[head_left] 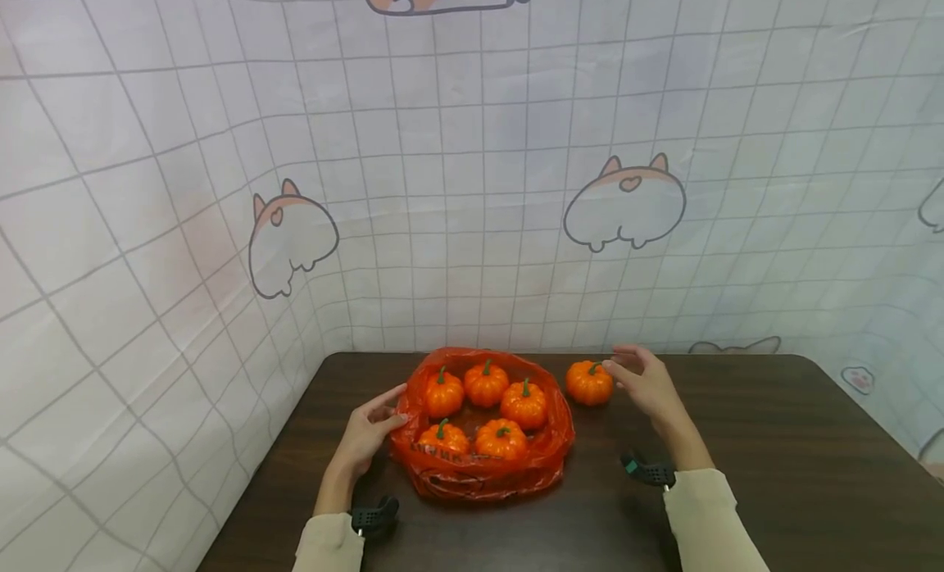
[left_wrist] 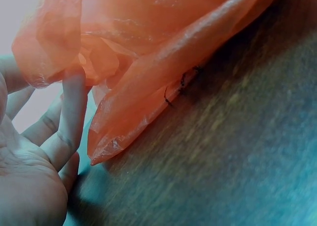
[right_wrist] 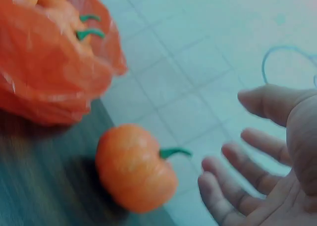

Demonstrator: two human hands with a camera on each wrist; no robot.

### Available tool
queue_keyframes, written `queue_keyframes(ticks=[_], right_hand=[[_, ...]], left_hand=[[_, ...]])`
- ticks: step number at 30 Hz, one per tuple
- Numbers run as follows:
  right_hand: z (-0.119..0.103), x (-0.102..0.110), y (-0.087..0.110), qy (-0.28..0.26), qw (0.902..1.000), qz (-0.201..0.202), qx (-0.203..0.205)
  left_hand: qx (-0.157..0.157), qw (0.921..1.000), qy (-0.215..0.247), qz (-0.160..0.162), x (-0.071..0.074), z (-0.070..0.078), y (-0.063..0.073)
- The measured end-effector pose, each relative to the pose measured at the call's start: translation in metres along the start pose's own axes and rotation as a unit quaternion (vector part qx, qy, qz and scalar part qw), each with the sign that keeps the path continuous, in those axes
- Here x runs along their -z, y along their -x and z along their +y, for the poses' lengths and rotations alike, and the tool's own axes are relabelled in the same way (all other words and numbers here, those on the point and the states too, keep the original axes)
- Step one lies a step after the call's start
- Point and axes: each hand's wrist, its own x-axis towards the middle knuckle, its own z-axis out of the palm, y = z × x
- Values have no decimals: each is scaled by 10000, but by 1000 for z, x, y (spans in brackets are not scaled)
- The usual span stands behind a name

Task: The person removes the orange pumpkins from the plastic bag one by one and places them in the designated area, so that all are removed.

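I see my right hand [head_left: 649, 385] up by a small orange pumpkin [head_left: 587, 387] with a green stem. Its fingers are loose and spread, with a gap to the thumb, and they hold nothing. From the right wrist, I can see a little space between them and the pumpkin, so they do not touch it. That pumpkin sits on the dark brown worktop [head_left: 782, 449], just to the right of a crinkly red bag [head_left: 487, 483]. Five more pumpkins [head_left: 524, 406] sit inside the bag, close together in a ring. My left hand [head_left: 360, 438] is at the bag's left side. Its fingers are a bit bent and touch the thin plastic, and one fingertip is hidden by a fold. I can't tell if they pinch it or just rest there.
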Motion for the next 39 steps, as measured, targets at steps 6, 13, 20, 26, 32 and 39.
queue_keyframes(ticks=[6,13,20,26,32,39], right_hand=[[-22,-14,5,146,9981,-149,571],[-33,-38,8,319,9916,-770,985],[-39,-64,13,279,9813,-1471,1211],[-39,-79,19,459,9717,-1814,1439],[-37,-86,25,826,9586,-2281,1489],[-34,-89,30,1109,9478,-2576,1517]], left_hand=[[38,10000,66,-53,1,0,-1],[31,10000,38,-52,1,1,-1],[73,10000,42,-33,1,1,1],[73,10000,47,29,-1,0,2],[88,9999,58,76,-3,0,5],[87,9999,43,123,-5,2,12]])
